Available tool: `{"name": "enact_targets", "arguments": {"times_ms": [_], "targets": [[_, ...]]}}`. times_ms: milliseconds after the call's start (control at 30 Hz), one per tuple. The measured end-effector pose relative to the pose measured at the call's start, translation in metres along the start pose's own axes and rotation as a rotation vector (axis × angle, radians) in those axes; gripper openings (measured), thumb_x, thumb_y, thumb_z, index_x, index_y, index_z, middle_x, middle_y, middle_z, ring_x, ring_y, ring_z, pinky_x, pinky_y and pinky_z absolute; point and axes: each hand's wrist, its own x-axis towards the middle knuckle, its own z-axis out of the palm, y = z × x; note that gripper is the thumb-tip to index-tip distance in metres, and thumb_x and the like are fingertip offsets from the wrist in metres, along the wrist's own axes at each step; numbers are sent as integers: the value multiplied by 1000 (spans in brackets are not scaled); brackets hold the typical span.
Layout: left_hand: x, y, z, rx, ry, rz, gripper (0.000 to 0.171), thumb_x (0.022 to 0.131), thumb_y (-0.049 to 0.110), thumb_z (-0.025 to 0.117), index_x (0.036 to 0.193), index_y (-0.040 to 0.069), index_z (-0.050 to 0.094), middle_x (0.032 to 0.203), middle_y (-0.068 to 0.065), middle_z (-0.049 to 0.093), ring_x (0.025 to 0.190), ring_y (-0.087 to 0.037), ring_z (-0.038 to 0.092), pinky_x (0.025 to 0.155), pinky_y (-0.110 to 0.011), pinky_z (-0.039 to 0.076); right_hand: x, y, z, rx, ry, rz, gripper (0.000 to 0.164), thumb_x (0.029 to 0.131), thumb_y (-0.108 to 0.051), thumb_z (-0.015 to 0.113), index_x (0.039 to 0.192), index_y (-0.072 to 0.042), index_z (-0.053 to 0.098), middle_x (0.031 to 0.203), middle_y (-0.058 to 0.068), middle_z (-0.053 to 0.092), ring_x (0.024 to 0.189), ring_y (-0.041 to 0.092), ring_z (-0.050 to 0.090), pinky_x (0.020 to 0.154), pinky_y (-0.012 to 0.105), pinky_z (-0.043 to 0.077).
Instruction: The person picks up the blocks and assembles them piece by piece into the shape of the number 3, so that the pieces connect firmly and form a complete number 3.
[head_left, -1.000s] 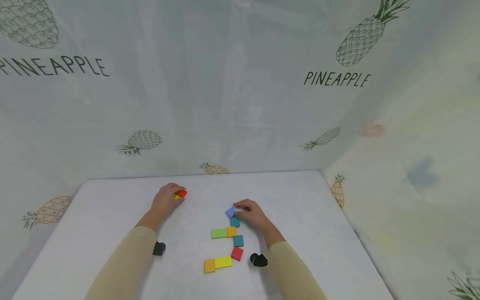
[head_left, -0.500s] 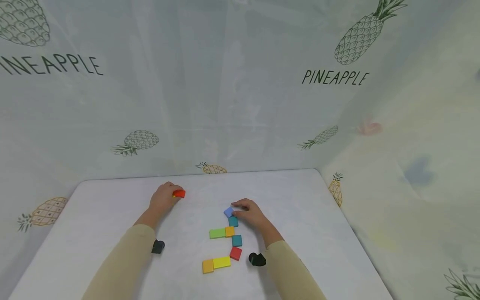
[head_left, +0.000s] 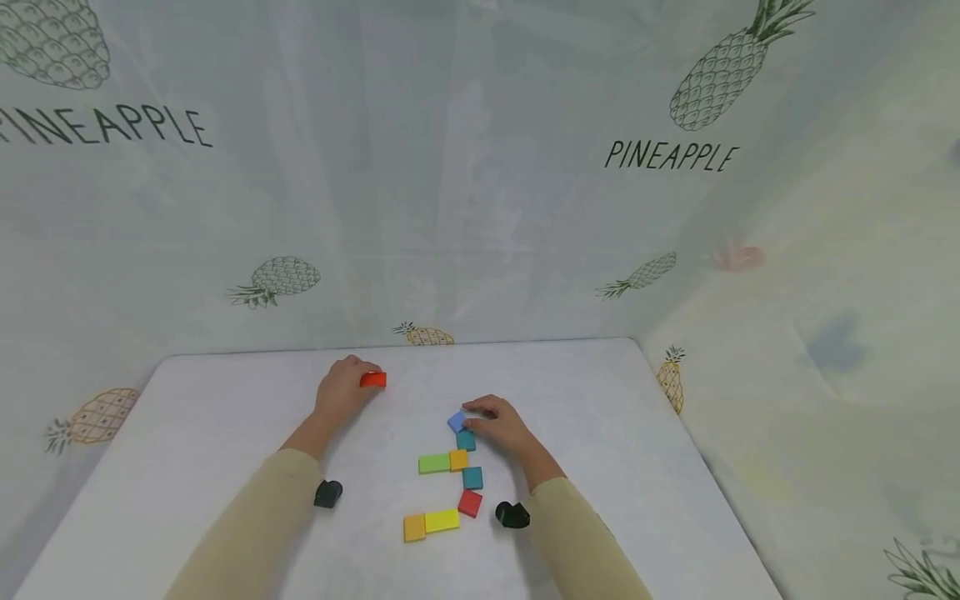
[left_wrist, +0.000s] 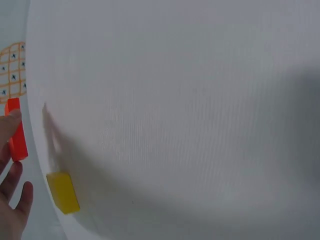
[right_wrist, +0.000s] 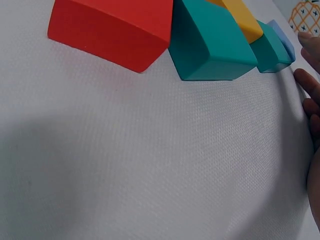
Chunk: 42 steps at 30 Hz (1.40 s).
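My left hand [head_left: 346,390] is at the back left of the table, pinching a red-orange block [head_left: 373,379] between thumb and fingers. In the left wrist view this block [left_wrist: 17,131] is held above the table, and a yellow block [left_wrist: 63,193] lies on the cloth near the fingers. My right hand [head_left: 502,425] rests with loosely bent fingers right beside a light blue block [head_left: 457,422], fingertips at its right side. That blue block tops a winding row: teal block [head_left: 466,441], orange block [head_left: 458,460], another teal block [head_left: 472,477], red block [head_left: 470,502].
A green block [head_left: 433,464] extends left from the orange one. Nearer me, a yellow block [head_left: 442,521] and an orange-yellow block [head_left: 414,527] continue from the red one. Black wrist devices [head_left: 327,493] hang beside both sleeves. A pineapple-print curtain [head_left: 480,208] stands behind the white table [head_left: 585,400].
My left hand has shifted slightly right and away with the red-orange block; the yellow seen under it earlier no longer shows in the head view. The right hand stays beside the blue block.
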Motion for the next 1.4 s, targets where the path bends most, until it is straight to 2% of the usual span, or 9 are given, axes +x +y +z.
{"name": "enact_targets", "arguments": {"times_ms": [167,433,700,1033,1200,1400], "targets": [[-2,16,7,-17,-42,-27,27,84,11,76,111,11,72,99,-10,61,92,-28,54,83,-42,50,0,-1,1,-4,-3,9,29,90,-25,71,118,-18,71,119,-2,62,113,20,52,99,43,42],[-5,47,17,-87,-138,-125,29,84,17,77,112,13,71,100,-7,62,92,-25,56,86,-42,49,1,-3,1,-9,-7,14,29,91,-28,70,118,-19,71,119,-4,62,115,20,53,100,43,42],[-7,73,29,-108,-201,-148,27,84,16,77,110,13,70,98,-5,61,92,-24,55,86,-40,51,4,-1,-2,-3,-25,33,30,90,-28,71,119,-20,71,120,-4,62,113,19,53,99,42,43],[-13,94,40,-103,-236,-155,26,81,16,80,105,14,71,98,-5,62,94,-24,55,87,-41,51,3,-5,-6,19,-55,76,32,90,-32,70,121,-24,69,123,-5,61,120,21,50,102,46,41],[-14,99,45,-115,-247,-173,25,81,14,80,104,15,71,101,-5,62,97,-25,55,89,-42,50,3,-3,-6,26,-57,73,31,90,-32,70,120,-24,70,123,-5,61,119,21,51,102,46,41],[-14,102,49,-116,-249,-177,25,81,16,81,104,15,71,99,-5,62,95,-25,55,88,-41,50,3,-1,-5,20,-63,71,31,90,-32,71,120,-25,70,123,-5,61,119,21,51,102,46,41]]}}
